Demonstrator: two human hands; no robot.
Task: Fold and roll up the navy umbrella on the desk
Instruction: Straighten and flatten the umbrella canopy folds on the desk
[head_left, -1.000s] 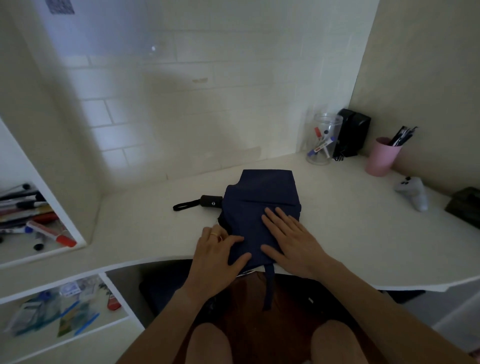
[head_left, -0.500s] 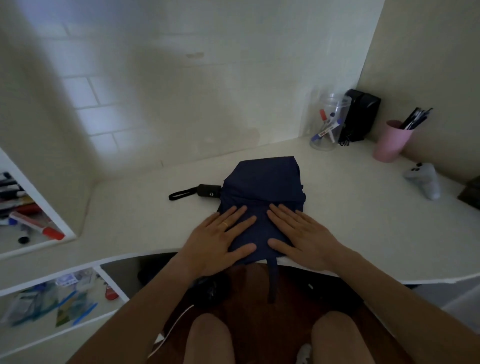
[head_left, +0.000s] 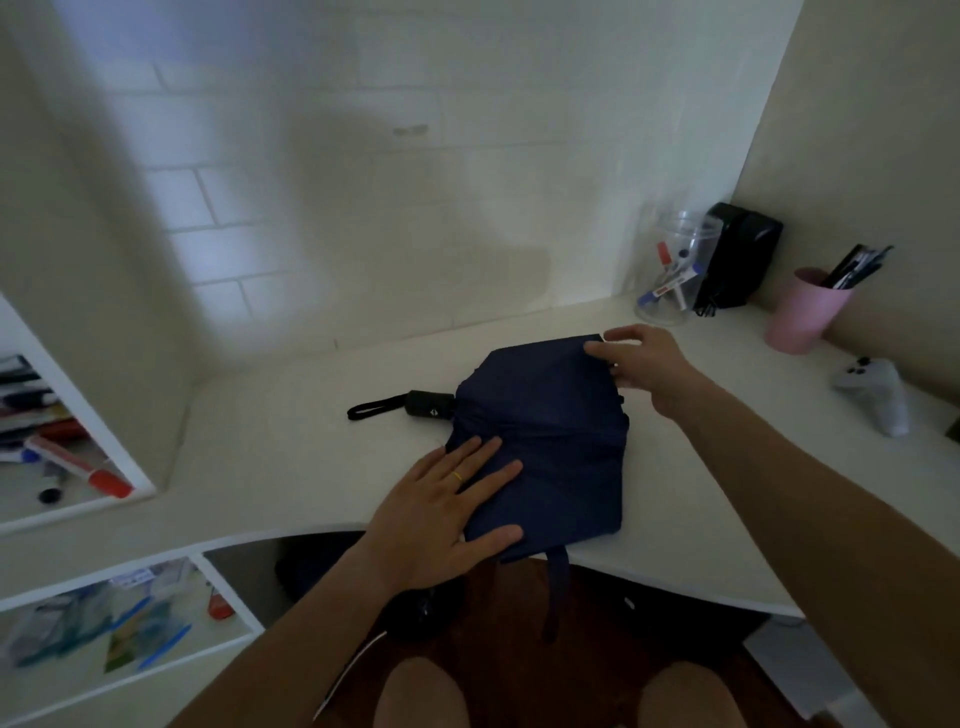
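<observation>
Head view: navy umbrella lies flattened on the white counter, canopy fabric spread in a rough rectangle with its near edge at the counter's front lip. Black handle points left, wrist loop trailing on the counter beyond it. Closing strap hangs off the front edge toward the person's lap. Left hand rests flat on the near-left part of the fabric, fingers straight and spread, a ring on one finger, pressing the cloth down. Right hand is at the far-right corner of the canopy, arm extended; thumb and fingers curl over that corner and appear to pinch the fabric edge, though contact detail is small. Back right of the counter: clear jar holding markers, black box just beside it, pink cup with pens, white game controller nearer the right edge. Shelf compartments on the left hold markers and stationery.
</observation>
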